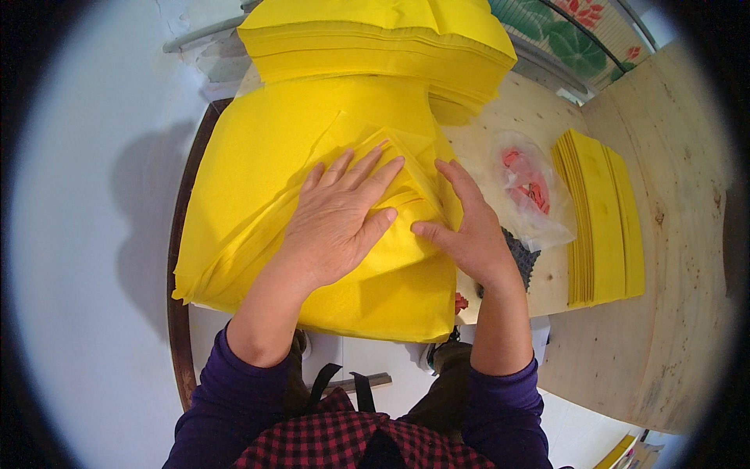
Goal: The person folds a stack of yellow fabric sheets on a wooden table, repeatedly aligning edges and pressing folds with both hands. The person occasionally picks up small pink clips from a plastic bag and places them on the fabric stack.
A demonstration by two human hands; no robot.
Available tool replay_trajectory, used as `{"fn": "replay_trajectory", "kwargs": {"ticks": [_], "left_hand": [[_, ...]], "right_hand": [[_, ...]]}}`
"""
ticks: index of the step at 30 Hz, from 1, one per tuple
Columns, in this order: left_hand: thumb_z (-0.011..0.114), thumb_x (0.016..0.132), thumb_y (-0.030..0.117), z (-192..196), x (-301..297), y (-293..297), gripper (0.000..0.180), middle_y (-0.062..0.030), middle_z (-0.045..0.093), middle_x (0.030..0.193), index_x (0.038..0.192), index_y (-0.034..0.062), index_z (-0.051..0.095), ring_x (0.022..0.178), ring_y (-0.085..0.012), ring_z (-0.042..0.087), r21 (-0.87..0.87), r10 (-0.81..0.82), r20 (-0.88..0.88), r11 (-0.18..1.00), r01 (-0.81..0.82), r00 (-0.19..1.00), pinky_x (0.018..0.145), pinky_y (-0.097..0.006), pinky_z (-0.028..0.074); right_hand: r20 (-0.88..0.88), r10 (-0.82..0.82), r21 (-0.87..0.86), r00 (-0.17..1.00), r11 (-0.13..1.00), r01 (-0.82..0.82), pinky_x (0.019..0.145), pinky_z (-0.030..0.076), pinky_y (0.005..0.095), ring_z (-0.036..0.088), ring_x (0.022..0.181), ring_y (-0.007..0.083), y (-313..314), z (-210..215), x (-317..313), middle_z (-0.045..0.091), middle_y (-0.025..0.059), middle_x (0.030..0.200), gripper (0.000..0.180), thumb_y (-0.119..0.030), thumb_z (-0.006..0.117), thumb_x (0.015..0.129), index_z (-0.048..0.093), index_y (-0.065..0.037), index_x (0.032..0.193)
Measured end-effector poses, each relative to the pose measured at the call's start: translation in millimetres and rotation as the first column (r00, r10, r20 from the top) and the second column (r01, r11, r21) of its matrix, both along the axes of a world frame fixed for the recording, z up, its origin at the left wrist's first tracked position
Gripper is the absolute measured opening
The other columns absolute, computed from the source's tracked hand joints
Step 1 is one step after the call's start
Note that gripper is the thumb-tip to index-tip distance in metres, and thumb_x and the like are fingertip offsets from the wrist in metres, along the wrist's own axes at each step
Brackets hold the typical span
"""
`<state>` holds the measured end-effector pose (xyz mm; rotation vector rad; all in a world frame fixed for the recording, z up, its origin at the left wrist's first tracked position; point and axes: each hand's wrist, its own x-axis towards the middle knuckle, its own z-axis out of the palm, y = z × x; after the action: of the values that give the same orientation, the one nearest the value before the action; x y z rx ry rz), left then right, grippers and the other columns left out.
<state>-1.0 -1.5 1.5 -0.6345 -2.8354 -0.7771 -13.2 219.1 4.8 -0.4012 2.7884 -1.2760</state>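
Observation:
A large yellow sheet (258, 148), paper or thin cloth, covers the near part of the wooden table, and its front edge hangs toward me. Part of it is folded over in slanting layers that meet in a point near the middle. My left hand (336, 211) lies flat on these folds with its fingers spread. At the right side of the folded part is my right hand (469, 223), thumb and forefinger apart, touching the yellow edge; its other fingers are partly hidden. Neither hand grips anything that I can see.
A thick stack of yellow sheets (375, 47) stands at the back. On the right lie a clear plastic bag (535, 187) with red pieces and a stack of folded yellow pieces (601, 219). A dark grey cloth (522, 256) sits beside my right wrist. A white wall (78, 234) is left.

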Motion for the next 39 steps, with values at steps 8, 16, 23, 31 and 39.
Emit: {"fn": "replay_trajectory", "kwargs": {"ticks": [8, 16, 23, 31, 39], "left_hand": [[0.046, 0.1, 0.043, -1, 0, 1, 0.059, -0.0134, 0.037, 0.157, 0.152, 0.0171, 0.039, 0.143, -0.0426, 0.032, -0.017, 0.009, 0.0, 1.0, -0.009, 1.0, 0.116, -0.058, 0.021], [0.048, 0.099, 0.041, -1, -1, 0, 0.059, -0.013, 0.036, 0.157, 0.152, 0.0173, 0.039, 0.144, -0.042, 0.031, 0.002, 0.003, 0.014, 1.0, -0.003, 1.0, 0.117, -0.058, 0.021], [0.043, 0.1, 0.045, 0, 0, 0, 0.06, -0.0144, 0.037, 0.157, 0.153, 0.0168, 0.038, 0.144, -0.0432, 0.031, -0.006, 0.002, 0.016, 1.0, -0.002, 1.0, 0.117, -0.056, 0.019], [0.043, 0.1, 0.045, 0, -1, 0, 0.06, -0.0139, 0.035, 0.158, 0.153, 0.0172, 0.036, 0.144, -0.0434, 0.029, -0.006, 0.003, 0.039, 1.0, -0.002, 0.999, 0.117, -0.058, 0.017], [0.046, 0.1, 0.042, 0, -1, 0, 0.059, -0.0132, 0.036, 0.158, 0.152, 0.0165, 0.038, 0.144, -0.0428, 0.031, -0.011, 0.003, 0.007, 1.0, -0.003, 1.0, 0.116, -0.059, 0.021]], "right_hand": [[-0.041, 0.149, 0.084, 0.988, 0.986, -0.145, 0.119, 0.025, 0.0428, 0.027, 0.147, 0.0395, 15, 16, 4, 0.031, 0.0289, 0.155, 0.093, -0.027, 0.083, 0.071, 0.037, -0.005, 0.149], [0.012, -0.03, -0.029, 0.999, 0.999, 0.031, 0.12, 0.024, 0.042, 0.027, 0.148, 0.038, 1, -1, -1, 0.033, 0.0279, 0.155, 0.086, -0.025, 0.081, 0.072, 0.042, -0.004, 0.146], [0.019, 0.047, 0.072, 0.999, 0.996, -0.048, 0.12, 0.024, 0.0421, 0.026, 0.148, 0.0398, 6, 5, 2, 0.03, 0.0298, 0.155, 0.094, -0.018, 0.081, 0.066, 0.039, -0.005, 0.149], [0.049, 0.107, 0.109, 0.993, 0.988, -0.112, 0.12, 0.025, 0.0431, 0.026, 0.147, 0.0404, 11, 11, 4, 0.028, 0.0297, 0.156, 0.098, -0.019, 0.083, 0.064, 0.037, -0.006, 0.15], [0.015, 0.053, -0.079, 0.998, 0.995, -0.052, 0.119, 0.026, 0.0423, 0.03, 0.146, 0.0391, 13, 8, 0, 0.033, 0.028, 0.155, 0.085, -0.039, 0.08, 0.076, 0.043, -0.005, 0.146]]}}
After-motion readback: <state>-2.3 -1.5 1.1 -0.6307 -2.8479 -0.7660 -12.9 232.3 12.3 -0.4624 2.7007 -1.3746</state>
